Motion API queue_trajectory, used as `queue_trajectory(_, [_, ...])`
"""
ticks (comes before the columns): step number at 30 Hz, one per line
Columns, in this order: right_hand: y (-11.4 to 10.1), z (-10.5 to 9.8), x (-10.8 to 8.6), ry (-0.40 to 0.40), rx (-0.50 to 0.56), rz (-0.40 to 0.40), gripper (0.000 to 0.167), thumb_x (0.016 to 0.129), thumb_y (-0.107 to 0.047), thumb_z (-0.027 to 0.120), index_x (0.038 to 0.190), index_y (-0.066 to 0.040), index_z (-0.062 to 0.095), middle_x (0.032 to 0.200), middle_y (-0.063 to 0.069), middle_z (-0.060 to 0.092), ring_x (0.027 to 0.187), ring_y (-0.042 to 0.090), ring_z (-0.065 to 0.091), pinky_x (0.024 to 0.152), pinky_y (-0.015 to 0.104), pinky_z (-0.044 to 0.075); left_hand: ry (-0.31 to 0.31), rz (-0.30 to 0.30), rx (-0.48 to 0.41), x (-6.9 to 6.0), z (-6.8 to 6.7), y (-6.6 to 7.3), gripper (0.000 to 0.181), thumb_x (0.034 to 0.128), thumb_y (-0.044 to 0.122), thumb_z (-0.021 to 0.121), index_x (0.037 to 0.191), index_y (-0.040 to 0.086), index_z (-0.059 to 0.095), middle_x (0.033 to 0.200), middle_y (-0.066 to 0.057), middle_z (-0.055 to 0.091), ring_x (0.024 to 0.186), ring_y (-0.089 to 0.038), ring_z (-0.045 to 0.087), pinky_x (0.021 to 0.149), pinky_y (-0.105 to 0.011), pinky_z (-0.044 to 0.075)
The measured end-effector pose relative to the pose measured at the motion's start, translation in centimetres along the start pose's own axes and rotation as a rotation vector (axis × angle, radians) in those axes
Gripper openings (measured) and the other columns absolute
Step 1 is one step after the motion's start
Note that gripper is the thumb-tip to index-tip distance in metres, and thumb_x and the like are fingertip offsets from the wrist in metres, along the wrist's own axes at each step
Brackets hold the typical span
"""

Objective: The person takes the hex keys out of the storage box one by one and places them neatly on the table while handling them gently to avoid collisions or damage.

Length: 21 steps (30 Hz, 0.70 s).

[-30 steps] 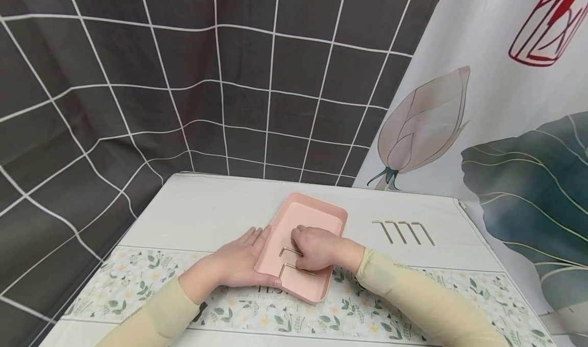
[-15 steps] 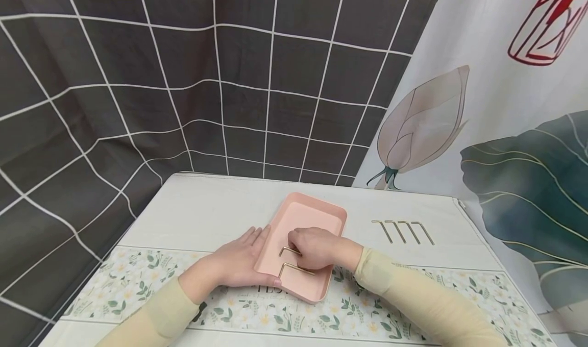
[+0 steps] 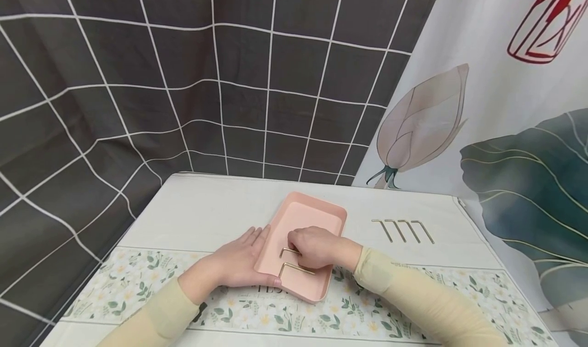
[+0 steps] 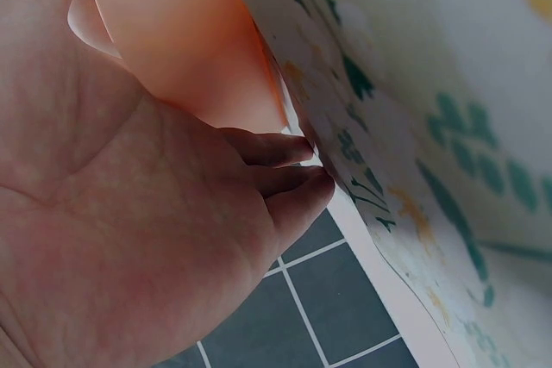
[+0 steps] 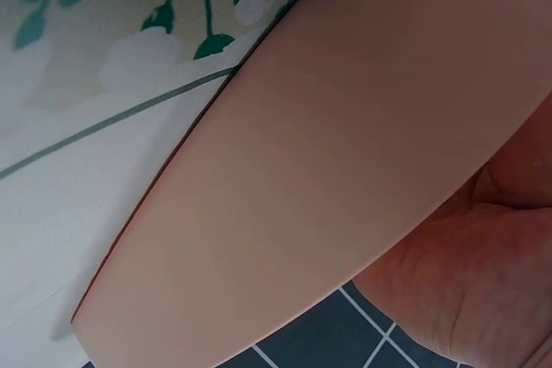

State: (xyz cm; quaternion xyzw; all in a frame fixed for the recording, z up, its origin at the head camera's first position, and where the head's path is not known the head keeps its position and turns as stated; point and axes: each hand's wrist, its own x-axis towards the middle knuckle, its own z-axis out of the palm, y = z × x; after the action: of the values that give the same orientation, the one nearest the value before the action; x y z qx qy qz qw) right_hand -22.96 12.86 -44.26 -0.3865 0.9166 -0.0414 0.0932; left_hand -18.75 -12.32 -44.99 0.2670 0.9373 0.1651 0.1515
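A pink tray (image 3: 307, 219) stands at an angle on the table. My left hand (image 3: 243, 260) rests against its left side, fingers straight along the wall and thumb at the near corner. In the left wrist view the palm of the left hand (image 4: 147, 204) faces the tray's outer wall (image 4: 190, 40). My right hand (image 3: 317, 247) reaches into the tray with curled fingers and holds a brass-coloured hex key (image 3: 290, 250), whose long arm runs under the hand. Its fingertips are hidden. Nearer me lies another hex key (image 3: 296, 269). The tray wall (image 5: 285, 161) blocks the right wrist view.
Several matching hex keys (image 3: 404, 230) lie in a row on the table right of the tray. A floral-banded cloth (image 3: 156, 270) covers the table. Behind hang a dark grid-patterned curtain (image 3: 248, 107) and a white curtain (image 3: 427, 168) with plant prints.
My right hand has shifted very slightly left inside the tray. The left hand, the tray and the visible hex keys keep their places.
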Motion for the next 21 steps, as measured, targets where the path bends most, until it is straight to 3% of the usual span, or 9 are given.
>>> queue_trajectory(21, [0.15,0.48,-0.09,0.054,-0.034,-0.021,0.023,0.094,-0.014,0.082,0.090,-0.020,0.060,0.076,-0.011,0.051,0.066,0.008,0.049,0.063,0.027,0.045,0.005,-0.001,0.013,0.00,0.04,-0.06,0.141,0.0869,0.095,0.062,0.178,0.001,0.009,0.180,-0.029,0.023,0.169,-0.046,0.018,0.130,-0.060,0.035])
